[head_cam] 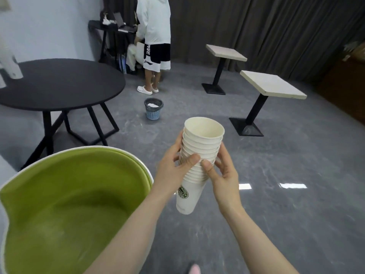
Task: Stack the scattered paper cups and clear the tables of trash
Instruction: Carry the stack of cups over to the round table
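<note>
A tall stack of white paper cups (199,149), nested one in another, is held in mid-air at the centre of the head view. The lowest cup carries a round green logo. My left hand (173,171) grips the stack from the left, thumb across its front. My right hand (219,173) grips it from the right, thumb beside the left one. The stack leans slightly, its open mouth facing up and away. A small blue wastebasket (153,112) with a dark liner and white trash inside stands on the floor beyond the cups.
A green chair shell (65,210) fills the lower left. A round black table (59,84) stands at left with a white object on it. Two square light-topped tables (272,84) (226,52) stand at right. A person in white (154,36) stands at a far desk.
</note>
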